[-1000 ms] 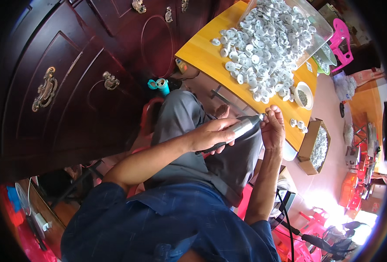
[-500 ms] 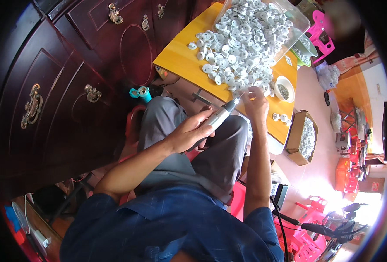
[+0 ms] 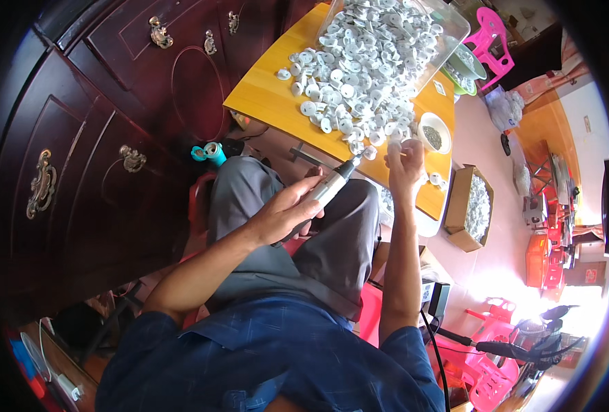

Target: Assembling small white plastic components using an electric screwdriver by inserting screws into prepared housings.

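Note:
My left hand (image 3: 292, 209) is wrapped round an electric screwdriver (image 3: 330, 187) with a silver body and dark nose. Its tip points up and right toward the table's near edge. My right hand (image 3: 406, 167) is raised by that edge, fingers pinched on a small white plastic part (image 3: 394, 147); fine details are too small to make out. Just past the tip lies another white part (image 3: 370, 152), beside a large heap of similar round white parts (image 3: 359, 89). A white bowl (image 3: 424, 122) of small screws stands to the right of the heap.
The yellow table (image 3: 263, 86) carries a clear plastic tub (image 3: 455, 31) tipped toward the heap. On the floor at right sits a cardboard box (image 3: 457, 199) of white parts. Dark cabinets (image 3: 105, 144) line the left, and a teal flask (image 3: 215, 152) stands by my knee.
My right hand's fingers have come away from the screwdriver's tip, leaving a gap. The whole view has shifted slightly; the left hand keeps its hold on the screwdriver.

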Tool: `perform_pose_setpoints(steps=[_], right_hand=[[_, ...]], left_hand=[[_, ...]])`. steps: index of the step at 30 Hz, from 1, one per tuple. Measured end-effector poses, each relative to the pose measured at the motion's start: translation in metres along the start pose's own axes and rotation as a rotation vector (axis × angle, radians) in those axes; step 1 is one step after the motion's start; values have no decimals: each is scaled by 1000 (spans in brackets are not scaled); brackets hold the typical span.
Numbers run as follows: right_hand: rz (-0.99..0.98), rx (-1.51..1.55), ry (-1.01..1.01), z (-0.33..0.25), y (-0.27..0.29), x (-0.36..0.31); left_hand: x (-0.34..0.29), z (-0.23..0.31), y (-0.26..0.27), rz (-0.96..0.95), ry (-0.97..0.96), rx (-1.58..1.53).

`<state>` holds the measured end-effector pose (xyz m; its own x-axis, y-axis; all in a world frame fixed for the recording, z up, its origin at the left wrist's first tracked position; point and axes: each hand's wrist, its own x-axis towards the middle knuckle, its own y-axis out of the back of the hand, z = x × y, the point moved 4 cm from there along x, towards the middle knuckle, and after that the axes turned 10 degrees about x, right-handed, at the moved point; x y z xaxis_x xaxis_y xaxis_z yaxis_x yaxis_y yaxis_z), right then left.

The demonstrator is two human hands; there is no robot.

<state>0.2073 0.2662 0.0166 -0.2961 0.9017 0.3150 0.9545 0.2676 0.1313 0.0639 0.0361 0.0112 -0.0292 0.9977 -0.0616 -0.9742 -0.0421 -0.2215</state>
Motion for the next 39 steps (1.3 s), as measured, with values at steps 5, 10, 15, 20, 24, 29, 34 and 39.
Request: perform_pose_setpoints(steps=[5, 10, 15, 20, 24, 29, 34, 39], right_hand=[[-119, 286, -202, 0, 9, -33], [-141, 402, -324, 10, 12, -51], [-106, 435, -416, 18, 11, -53], [-145, 478, -404, 19, 10, -56], [-169, 449, -411, 15, 7, -59], [-176, 445, -405, 13, 3, -62], [-187, 418, -377, 11, 2, -61], [-189, 387, -377, 11, 1, -62]], left_hand=[[0, -8, -2, -38, 41, 49], [1, -10, -9, -74, 95, 70], [-1, -11, -10, -73, 122, 79], [0, -16, -10, -96, 118, 75], [0, -14, -11, -111, 121, 98], [-1, -15, -12, -62, 126, 94], [-1, -17, -10, -93, 140, 108], [-1, -12, -12, -68, 135, 110]])
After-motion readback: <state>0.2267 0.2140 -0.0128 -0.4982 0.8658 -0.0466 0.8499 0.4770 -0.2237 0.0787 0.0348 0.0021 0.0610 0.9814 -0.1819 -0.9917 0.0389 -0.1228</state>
